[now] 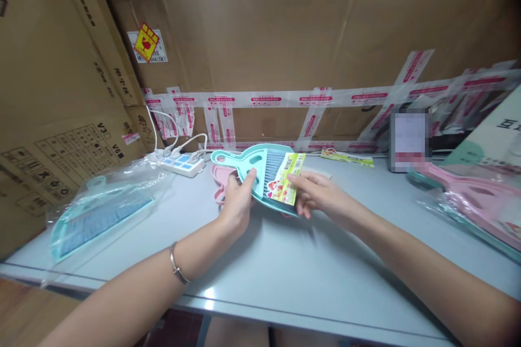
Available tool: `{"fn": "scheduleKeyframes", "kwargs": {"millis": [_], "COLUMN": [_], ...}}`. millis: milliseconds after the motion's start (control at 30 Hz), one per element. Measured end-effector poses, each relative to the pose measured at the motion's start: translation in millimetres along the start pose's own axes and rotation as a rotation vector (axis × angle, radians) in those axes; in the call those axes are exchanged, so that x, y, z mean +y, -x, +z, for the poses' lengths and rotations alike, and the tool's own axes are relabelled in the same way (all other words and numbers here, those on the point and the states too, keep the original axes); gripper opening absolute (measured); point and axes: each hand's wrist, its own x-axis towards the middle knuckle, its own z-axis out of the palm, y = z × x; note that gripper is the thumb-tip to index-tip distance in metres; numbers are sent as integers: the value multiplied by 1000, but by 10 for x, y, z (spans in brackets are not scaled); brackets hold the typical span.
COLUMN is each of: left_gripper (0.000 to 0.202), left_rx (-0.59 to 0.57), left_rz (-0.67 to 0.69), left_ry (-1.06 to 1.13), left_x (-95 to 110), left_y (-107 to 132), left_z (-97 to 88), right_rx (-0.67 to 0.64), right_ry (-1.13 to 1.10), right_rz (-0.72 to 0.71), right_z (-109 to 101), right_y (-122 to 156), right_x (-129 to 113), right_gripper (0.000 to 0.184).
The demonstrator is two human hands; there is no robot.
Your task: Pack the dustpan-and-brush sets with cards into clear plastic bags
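Note:
A mint-green dustpan (255,150) with a small brush (273,165) nested in it is held above the table, handle end to the left. My left hand (239,203) is closed round its left part, thumb on top. A yellow printed label card (288,180) lies over the grey bristles. My right hand (319,190) pinches the card's right side, the thumb or index finger on its face and other fingers curled by the pan's edge. Behind my left hand, a pink dustpan piece (222,175) shows in part; the rest of it is hidden.
On the left lies a mint dustpan set (101,222) in clear plastic. A white power strip (183,162) with cables stands behind it. Another yellow card (345,157) lies at the back. To the right are a phone-like device (409,135) and pink dustpans (480,195). Cardboard boxes (264,27) wall the back.

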Motion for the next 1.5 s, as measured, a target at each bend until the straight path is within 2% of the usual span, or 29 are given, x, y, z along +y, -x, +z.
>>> {"fn": "scheduleKeyframes", "kwargs": {"millis": [100, 200, 300, 433, 600, 733, 1000, 1067, 1133, 1200, 1233, 1367, 1433, 1500], "left_gripper": [30, 33, 35, 36, 53, 59, 61, 59, 55, 51, 50, 48, 46, 38], "left_rx": [-17, -27, -51, -115, -169, -215, -263, -266, -285, -322, -354, -525, -576, -558], "left_rz": [2, 13, -7, 4, 130, 166, 102, 97, 106, 109, 106, 85, 59, 53], "left_ry": [-17, -22, -34, -12, -43, -114, -154, -136, -115, -103, -101, -160, -235, -398], "left_x": [10, 14, 13, 14, 21, 47, 59, 93, 156, 224, 250, 251, 245, 310], "left_y": [-21, -38, -30, 19, 52, 42, 7, 1, -3, -1, 1, -1, -23, -68], "left_z": [-19, -29, -22, 0, 4, -4, -27, -32, -37, -42, -45, -58, -75, -118], "right_rx": [-2, -57, -7, 33, 24, 24, 55, 130, 251, 320, 297, 33, 24, 73], "right_ry": [87, 108, 148, 311, 349, 344, 371, 319, 160, -48, -149, -449, -505, -517], "right_rz": [-63, -229, -365, -216, -92, -103, -163, -232, -277, -243, -201, -23, 21, 19], "right_z": [-90, -134, -129, -97, -75, -73, -82, -105, -131, -143, -139, -68, -24, 4], "right_y": [-19, 10, 43, 17, -12, 9, 10, -15, -42, -58, -58, -14, 9, 18], "right_x": [14, -5, -26, 22, 97, 98, 113, 108, 96, 83, 78, 73, 80, 92], "right_gripper": [32, 44, 52, 49, 41, 41, 44, 46, 44, 39, 36, 27, 26, 28]}}
